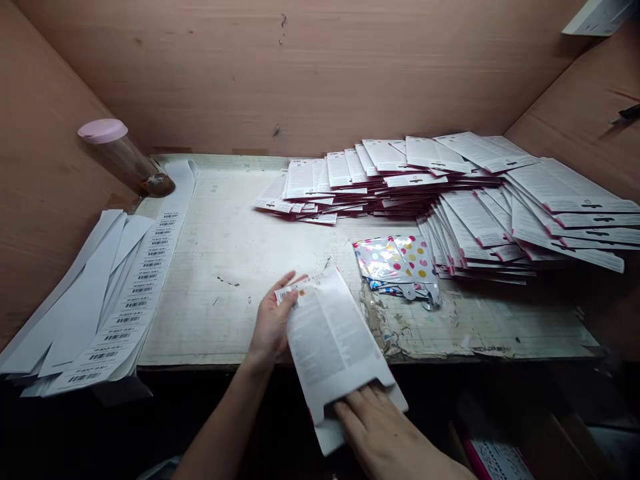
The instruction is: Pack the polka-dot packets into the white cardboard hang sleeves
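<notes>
A white printed cardboard sleeve [333, 333] with pink edges is tilted in front of me over the table's front edge. My left hand [273, 320] grips its upper left corner, thumb on top beside a small barcode. At the sleeve's cut-out lower end, my right hand [370, 420] reaches in with fingers stretched out flat. Its fingertips are hidden under the printed panel, and I cannot see whether anything lies beneath them. Right of the sleeve are shiny polka-dot packets [395, 260] on the table, with blue-patterned ones partly beneath.
Overlapping stacks of similar white sleeves [390, 167] fill the back right. Barcode label strips [135, 300] hang over the table's left front edge. A clear container with a pink lid [125, 157] leans at the back left. Wooden panels [310, 80] enclose the worn table [210, 267].
</notes>
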A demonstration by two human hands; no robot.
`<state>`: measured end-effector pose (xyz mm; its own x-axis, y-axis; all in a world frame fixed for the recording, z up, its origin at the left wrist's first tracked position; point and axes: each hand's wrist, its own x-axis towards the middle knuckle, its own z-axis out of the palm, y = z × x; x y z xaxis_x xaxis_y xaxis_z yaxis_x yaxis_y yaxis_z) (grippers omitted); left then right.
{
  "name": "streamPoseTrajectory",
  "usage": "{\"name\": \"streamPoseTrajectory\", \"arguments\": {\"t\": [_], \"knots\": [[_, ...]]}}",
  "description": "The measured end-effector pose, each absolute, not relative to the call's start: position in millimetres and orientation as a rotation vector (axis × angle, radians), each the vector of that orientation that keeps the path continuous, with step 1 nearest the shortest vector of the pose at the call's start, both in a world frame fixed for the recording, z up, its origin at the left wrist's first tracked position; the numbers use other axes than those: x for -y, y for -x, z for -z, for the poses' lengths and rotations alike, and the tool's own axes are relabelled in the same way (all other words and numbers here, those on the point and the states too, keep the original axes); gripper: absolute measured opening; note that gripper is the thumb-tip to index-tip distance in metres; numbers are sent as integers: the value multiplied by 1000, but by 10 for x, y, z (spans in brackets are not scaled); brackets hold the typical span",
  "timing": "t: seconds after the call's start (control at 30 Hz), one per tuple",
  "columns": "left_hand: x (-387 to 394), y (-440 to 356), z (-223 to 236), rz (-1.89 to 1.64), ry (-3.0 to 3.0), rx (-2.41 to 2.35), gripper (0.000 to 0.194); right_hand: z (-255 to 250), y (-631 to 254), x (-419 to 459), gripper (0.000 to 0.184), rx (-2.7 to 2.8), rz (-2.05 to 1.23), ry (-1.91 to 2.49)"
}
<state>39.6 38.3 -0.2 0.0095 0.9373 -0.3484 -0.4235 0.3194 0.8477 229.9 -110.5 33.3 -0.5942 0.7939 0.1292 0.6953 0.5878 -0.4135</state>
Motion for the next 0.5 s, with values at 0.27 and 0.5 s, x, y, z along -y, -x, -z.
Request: {"name": "streamPoseTrajectory", "arguments": {"t": [0.27,0.5], "knots": [[-333,-467,148,-1111,-1894,-1451,37,168,-2484,535,31,1885,-509,1342],[361,-384,364,-298,-2523,-1084,114,444,-2541,419,8,1894,-490,1372]]}}
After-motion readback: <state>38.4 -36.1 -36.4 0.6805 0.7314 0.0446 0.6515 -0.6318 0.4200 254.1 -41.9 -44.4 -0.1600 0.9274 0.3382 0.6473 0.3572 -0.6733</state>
